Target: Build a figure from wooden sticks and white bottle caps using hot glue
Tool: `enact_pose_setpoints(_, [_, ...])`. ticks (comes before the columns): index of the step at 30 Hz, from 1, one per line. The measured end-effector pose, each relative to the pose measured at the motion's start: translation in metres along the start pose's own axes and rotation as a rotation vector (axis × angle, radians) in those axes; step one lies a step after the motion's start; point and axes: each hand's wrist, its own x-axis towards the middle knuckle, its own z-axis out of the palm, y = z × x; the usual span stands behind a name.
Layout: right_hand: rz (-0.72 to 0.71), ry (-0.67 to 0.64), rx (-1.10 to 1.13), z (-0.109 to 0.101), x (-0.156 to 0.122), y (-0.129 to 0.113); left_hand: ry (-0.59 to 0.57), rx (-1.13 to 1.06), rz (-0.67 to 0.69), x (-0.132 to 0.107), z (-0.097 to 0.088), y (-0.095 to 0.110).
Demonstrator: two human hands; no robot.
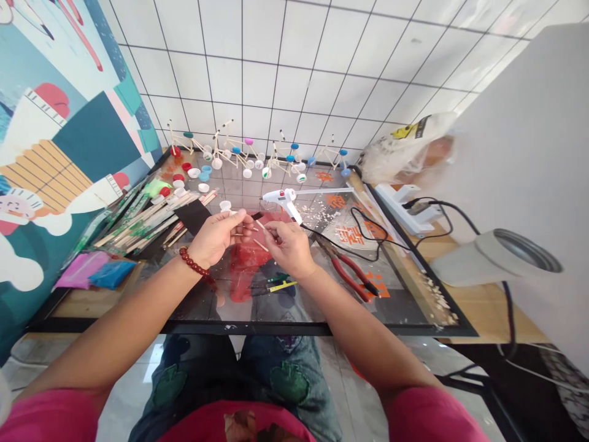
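Observation:
My left hand (224, 238), a beaded bracelet at its wrist, is closed in a pinch, with a thin wooden stick and a small dark piece (257, 216) showing by its fingertips. The fingers hide how these pieces join. Close by, my right hand (292, 247) pinches a thin pale wooden stick (261, 224); another short stick (261, 245) juts out below its fingers. Just beyond the hands lies a white glue gun (283, 199). Beneath them is a glass-like tabletop with a yellow strip (282, 286) on it.
Several stick-and-cap models (289, 158) line the back by the tiled wall. Loose bottle caps (202, 175), wooden sticks (142, 227) and a black card (192, 216) lie left. Red-handled pliers (350, 277), a black cable (368, 227) and a grey cylinder (492, 258) are right.

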Motion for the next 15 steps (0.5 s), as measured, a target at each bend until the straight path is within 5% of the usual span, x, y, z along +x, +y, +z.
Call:
enact_pose_setpoints(4, [0.089,0.02,0.055,-0.002,0.001,-0.005,0.05,-0.129,-0.04,0.002,0.001,0.002])
enact_pose_setpoints(10, [0.215,-0.019,0.256,-0.002,0.002,-0.013,-0.039,-0.145,-0.098,0.0,0.002,-0.001])
enact_pose_setpoints(15, [0.376,-0.116,0.655,0.001,0.001,-0.019,-0.001,-0.178,-0.077,0.0,0.002,-0.004])
